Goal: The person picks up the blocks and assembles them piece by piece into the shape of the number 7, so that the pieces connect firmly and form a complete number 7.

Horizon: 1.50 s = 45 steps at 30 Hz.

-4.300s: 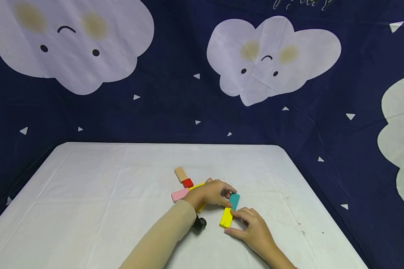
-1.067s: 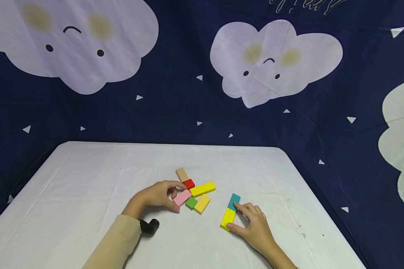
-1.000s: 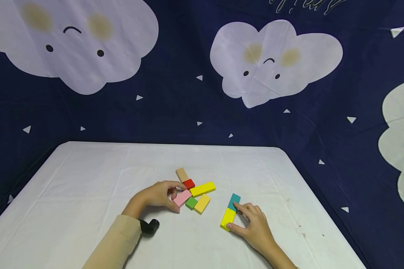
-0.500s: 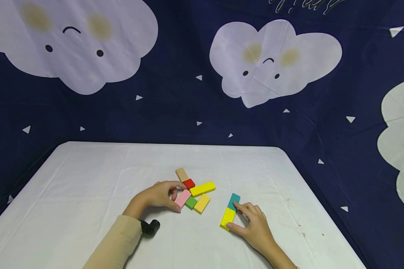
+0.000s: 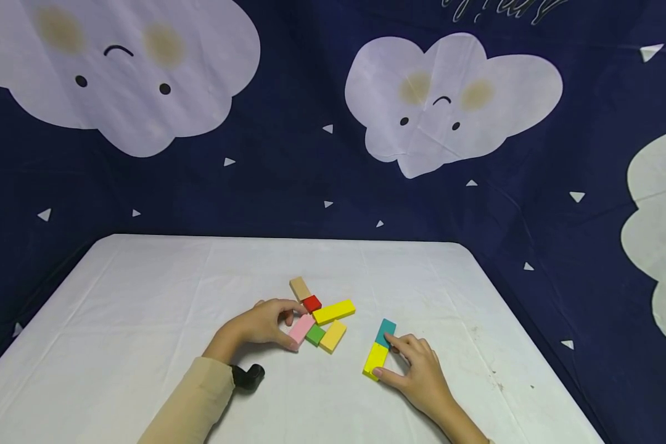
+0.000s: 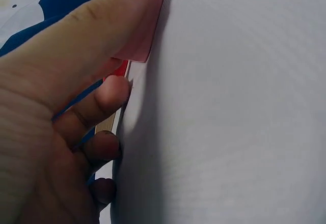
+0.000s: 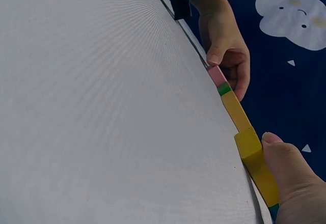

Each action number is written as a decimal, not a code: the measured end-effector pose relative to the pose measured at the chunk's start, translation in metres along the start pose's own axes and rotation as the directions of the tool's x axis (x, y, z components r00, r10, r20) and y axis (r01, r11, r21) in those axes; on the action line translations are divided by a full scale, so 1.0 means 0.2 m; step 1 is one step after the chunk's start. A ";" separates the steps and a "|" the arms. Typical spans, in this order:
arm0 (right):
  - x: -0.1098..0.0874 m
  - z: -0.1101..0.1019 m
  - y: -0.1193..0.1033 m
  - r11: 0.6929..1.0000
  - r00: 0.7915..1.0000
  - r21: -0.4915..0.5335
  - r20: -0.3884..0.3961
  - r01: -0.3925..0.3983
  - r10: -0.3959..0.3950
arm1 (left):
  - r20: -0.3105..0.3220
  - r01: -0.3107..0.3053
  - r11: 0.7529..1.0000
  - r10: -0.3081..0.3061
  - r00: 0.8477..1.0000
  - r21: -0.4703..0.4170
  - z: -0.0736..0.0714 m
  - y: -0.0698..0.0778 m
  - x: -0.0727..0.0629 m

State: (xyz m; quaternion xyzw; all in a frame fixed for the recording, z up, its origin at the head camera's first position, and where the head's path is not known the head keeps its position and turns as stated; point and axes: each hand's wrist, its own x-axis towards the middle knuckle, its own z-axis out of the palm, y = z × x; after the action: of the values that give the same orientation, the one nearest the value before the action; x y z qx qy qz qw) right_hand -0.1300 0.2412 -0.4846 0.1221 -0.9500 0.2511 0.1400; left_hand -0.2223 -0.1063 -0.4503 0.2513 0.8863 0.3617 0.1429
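In the head view my left hand pinches a pink block between thumb and index finger. The pink block lies beside a small green block; the left wrist view shows the thumb along the pink block. On the right, my right hand holds a pair of blocks set end to end. Its thumb is on the yellow block and its index fingertip on the teal block. The right wrist view has that thumb against the yellow block's side.
Near the left hand lie a red block, a tan block, a long yellow block and a pale yellow block. White cloth covers the table. A dark cloud-print curtain hangs behind it.
My left hand has left the teal block and moved left to the pink block, which has turned steeper against the green block. The right index finger has shifted up onto the teal block.
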 end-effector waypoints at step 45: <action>0.00 0.00 0.00 1.000 1.000 -0.007 0.017 -0.013 0.013 | -0.057 0.052 0.992 -0.059 0.997 -0.118 0.10 0.38 0.43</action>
State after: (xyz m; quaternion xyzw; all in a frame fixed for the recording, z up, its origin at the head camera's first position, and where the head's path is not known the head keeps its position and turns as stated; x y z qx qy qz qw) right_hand -0.1305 0.2416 -0.4844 0.1178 -0.9527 0.2479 0.1306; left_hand -0.2594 -0.0012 -0.4170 0.2068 0.8743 0.4160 0.1403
